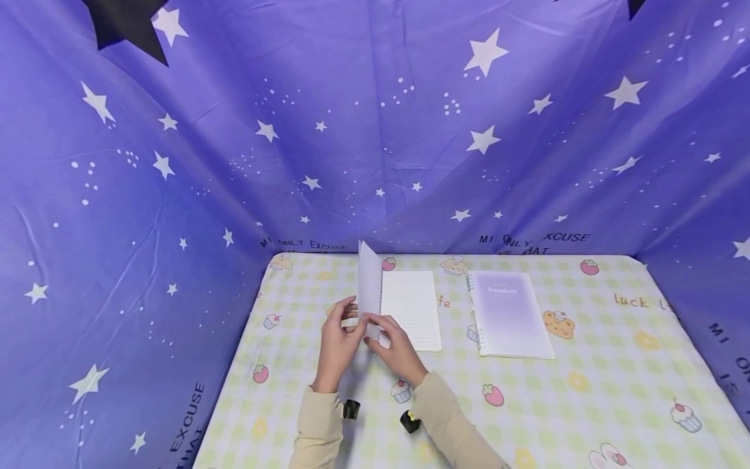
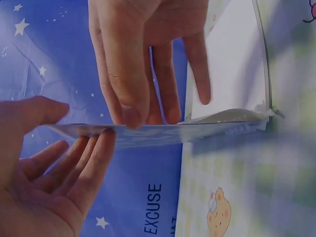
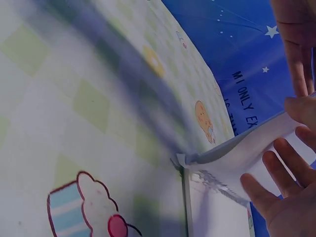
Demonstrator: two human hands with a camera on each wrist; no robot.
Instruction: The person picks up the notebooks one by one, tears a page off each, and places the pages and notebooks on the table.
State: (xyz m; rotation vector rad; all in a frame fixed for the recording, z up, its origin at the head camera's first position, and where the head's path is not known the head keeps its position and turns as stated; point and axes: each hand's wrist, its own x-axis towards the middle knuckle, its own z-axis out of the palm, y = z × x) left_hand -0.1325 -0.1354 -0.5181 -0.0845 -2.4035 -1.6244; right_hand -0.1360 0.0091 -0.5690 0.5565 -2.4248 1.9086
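A spiral notebook lies open on the table, its lined page (image 1: 412,312) flat on the right. Its front cover (image 1: 368,283) stands nearly upright at the binding, with a white leaf (image 3: 256,155) along its inner side. My left hand (image 1: 340,342) holds the cover's near edge, thumb on the inner side and fingers underneath in the left wrist view. From the right, my right hand (image 1: 395,345) reaches to the same edge. Its fingers (image 3: 284,165) are spread and fairly straight against the leaf, with the thumb at the edge.
To the right lies a closed spiral notebook (image 1: 512,319) with a pale purple cover reading "freedom". A green-and-white checked cloth (image 1: 586,410) with cartoon prints covers the table. Blue-purple star-printed curtains (image 1: 381,130) hang behind and at both sides.
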